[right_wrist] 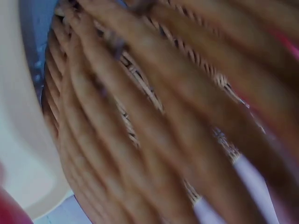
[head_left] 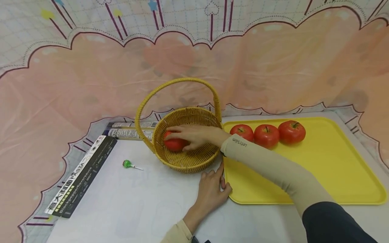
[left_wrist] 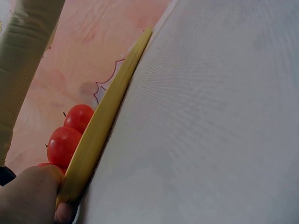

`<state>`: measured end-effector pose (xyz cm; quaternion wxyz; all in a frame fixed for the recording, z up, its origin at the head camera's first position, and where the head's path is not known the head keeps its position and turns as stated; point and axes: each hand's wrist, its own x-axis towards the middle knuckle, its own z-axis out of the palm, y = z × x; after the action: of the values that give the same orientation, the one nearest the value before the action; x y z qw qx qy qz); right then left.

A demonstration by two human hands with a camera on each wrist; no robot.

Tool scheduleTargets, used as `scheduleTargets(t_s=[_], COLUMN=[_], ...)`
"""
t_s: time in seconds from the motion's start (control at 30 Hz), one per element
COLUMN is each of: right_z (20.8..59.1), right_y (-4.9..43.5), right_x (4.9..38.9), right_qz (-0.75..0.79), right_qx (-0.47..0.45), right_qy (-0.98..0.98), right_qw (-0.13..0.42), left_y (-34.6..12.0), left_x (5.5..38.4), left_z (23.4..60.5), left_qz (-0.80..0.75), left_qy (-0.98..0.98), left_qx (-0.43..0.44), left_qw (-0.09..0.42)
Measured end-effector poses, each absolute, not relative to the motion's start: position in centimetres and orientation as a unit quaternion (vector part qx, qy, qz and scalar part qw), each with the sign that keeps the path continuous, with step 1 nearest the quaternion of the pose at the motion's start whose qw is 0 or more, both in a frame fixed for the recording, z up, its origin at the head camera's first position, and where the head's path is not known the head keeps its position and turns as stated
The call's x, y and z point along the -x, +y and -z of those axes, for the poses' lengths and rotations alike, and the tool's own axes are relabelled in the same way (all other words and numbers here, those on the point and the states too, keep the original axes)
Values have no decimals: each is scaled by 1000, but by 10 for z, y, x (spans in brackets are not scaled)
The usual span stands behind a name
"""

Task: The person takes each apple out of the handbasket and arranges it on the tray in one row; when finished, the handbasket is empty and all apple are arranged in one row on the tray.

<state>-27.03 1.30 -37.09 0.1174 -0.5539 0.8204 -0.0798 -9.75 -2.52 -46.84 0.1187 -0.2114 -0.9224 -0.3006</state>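
Observation:
My right hand reaches down into a yellow wicker basket with a tall looped handle. Its fingers lie over a red apple at the basket's left inner side, and the thumb is on the near side of the fruit. In the right wrist view the basket weave fills most of the picture, blurred. My left hand pinches the near left corner of a yellow tray, also seen edge-on as the tray in the left wrist view. Several red apples stand in a row along the tray's far left part.
A lollipop with a green wrapper lies left of the basket. Farther left is a long black pasta box, set at a slant. Long printed packs lie behind the basket's left side. A patterned cloth hangs behind the white table.

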Motion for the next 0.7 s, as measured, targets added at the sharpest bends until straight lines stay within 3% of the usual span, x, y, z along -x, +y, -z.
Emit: scheduleTargets(t_s=[0.7], right_z=[376], right_y=[21], right_x=[268], right_qz=[155], right_qx=[510], right_qy=[833], right_qw=[146], left_y=[-27], left_x=[99], left_z=[467], left_qz=[293], left_qy=[-926], left_qx=[207], left_qw=[115])
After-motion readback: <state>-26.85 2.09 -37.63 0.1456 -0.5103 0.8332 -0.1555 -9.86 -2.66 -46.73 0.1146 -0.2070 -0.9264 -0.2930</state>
